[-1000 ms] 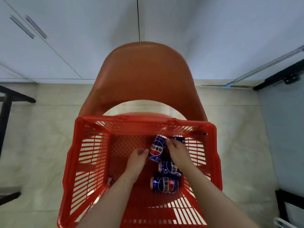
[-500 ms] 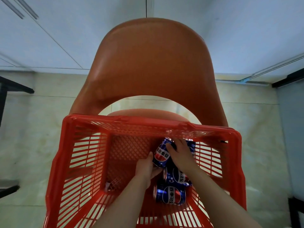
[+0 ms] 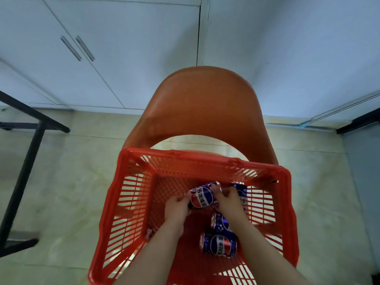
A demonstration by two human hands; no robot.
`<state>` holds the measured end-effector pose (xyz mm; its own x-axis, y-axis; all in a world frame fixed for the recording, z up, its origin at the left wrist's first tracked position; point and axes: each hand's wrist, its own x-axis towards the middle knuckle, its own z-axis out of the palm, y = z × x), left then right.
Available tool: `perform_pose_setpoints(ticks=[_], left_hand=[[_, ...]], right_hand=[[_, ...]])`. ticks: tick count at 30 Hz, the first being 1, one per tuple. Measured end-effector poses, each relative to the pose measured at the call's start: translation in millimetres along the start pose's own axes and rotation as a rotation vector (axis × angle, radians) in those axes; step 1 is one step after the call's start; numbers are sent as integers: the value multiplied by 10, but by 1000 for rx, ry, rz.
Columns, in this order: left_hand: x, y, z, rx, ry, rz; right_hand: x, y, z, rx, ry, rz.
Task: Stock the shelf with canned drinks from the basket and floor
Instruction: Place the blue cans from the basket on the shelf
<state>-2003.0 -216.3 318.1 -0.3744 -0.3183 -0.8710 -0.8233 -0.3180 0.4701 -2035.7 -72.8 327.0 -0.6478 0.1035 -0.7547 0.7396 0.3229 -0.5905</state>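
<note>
A red plastic basket sits on an orange chair. Inside it are several blue Pepsi cans. My left hand grips one tilted can from its left side near the basket's far wall. My right hand curls over a second can just to the right, and its fingertips reach in between the two cans. Two more cans lie on their sides lower down: one partly under my right wrist, one in plain view. No shelf is in view.
White cabinet doors with bar handles stand behind the chair. A black metal frame stands on the tiled floor at the left. A dark frame edge shows at the right.
My left hand has moved up against the tilted can and now grips it. My right hand stays on the neighbouring can. The camera has pulled back.
</note>
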Motion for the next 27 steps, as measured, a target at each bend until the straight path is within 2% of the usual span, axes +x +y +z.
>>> perform_pose_setpoints(ticks=[3,6,10,16,20,24,27], left_hand=[[-283,187,-119,118,36,155],[-589,422,-283,113,-2,278],[-942,703,-518,-59,-189,198],[-1579,1017,-825,-146,-452,270],[-2071,1135,-1113,45,-625,369],[-2583,1298,-1234,227,-721,484],[-3035,1346,-1141,263,-761,517]], right_hand=[[-275,-161,-38,56,47,-12],[-604,-329,-92,258,58,-14],[-1092,-588,-163,406,61,-45],[-2003,-881,-174,582,139,-191],[-2620,-906,-185,661,217,-249],[-3099,-932,-326,698,259,-319],[-3543,-923,-551,733,328,-391]])
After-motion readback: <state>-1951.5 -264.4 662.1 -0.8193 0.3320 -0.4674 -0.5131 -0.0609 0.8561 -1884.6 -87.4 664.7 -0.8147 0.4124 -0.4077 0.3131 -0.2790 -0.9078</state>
